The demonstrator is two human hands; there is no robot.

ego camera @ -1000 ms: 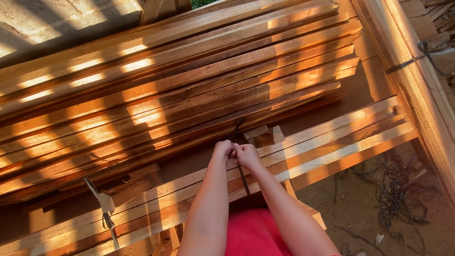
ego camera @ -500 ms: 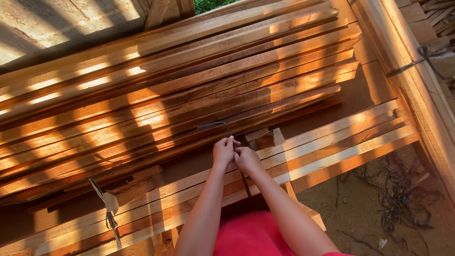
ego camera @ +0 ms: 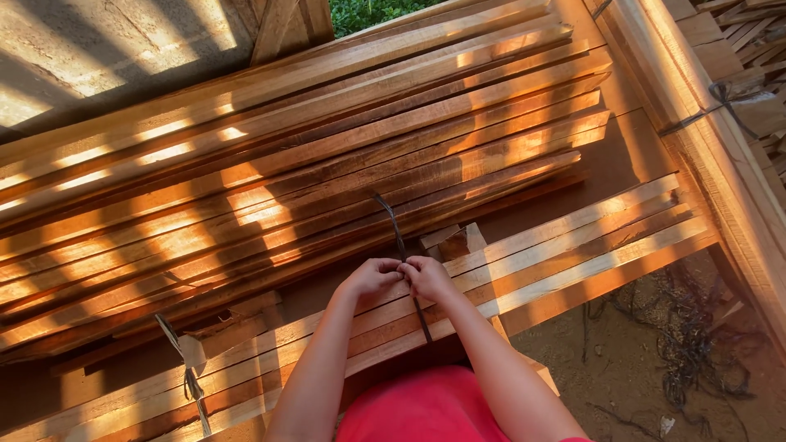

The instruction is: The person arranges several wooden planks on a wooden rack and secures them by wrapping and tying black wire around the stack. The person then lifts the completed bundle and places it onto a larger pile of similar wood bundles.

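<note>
My left hand (ego camera: 372, 276) and my right hand (ego camera: 427, 277) meet side by side over a bundle of pale wooden slats (ego camera: 573, 241) that runs across in front of me. Both pinch a thin dark strap (ego camera: 396, 232) that wraps the bundle. One end of the strap sticks up and away from my hands, bent over at its tip. Its other part runs down across the slats below my right hand. My red clothing shows at the bottom of the view.
A large stack of long reddish wooden slats (ego camera: 327, 155) lies beyond the bundle. A second tied strap (ego camera: 187, 368) binds the bundle at the lower left. A thick timber beam (ego camera: 712, 139) runs along the right. Dirt ground with dark loose strands (ego camera: 679, 352) lies at the lower right.
The strap's free end, which lay flat toward the left half a second ago, now stands up from my hands. My hands stay together at the same spot on the bundle.
</note>
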